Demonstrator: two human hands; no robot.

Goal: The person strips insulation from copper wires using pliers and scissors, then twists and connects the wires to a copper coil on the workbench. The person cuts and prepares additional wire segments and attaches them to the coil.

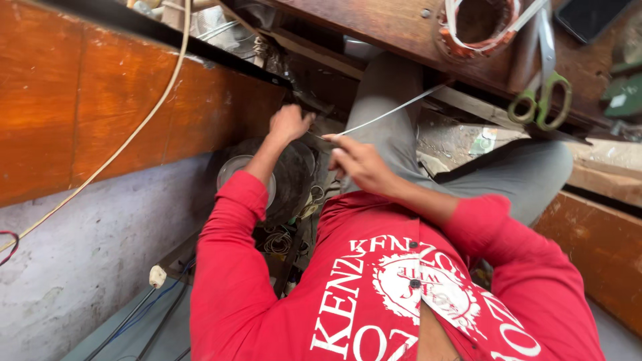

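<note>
I look down along my red shirt and grey trousers. My left hand (290, 124) is closed around something small near a dark round object (287, 175) at my left knee; what it grips is hidden. My right hand (356, 162) pinches a thin white strip (394, 110) that runs taut up and to the right toward a motor stator with copper windings (477, 25) on the wooden bench. The strip's near end lies between the two hands.
Green-handled scissors (545, 93) hang over the edge of the wooden bench (401, 27). An orange wooden panel (100, 100) with a cream cable (134, 134) stands at left above a grey wall. Loose wire coils (277, 242) lie below.
</note>
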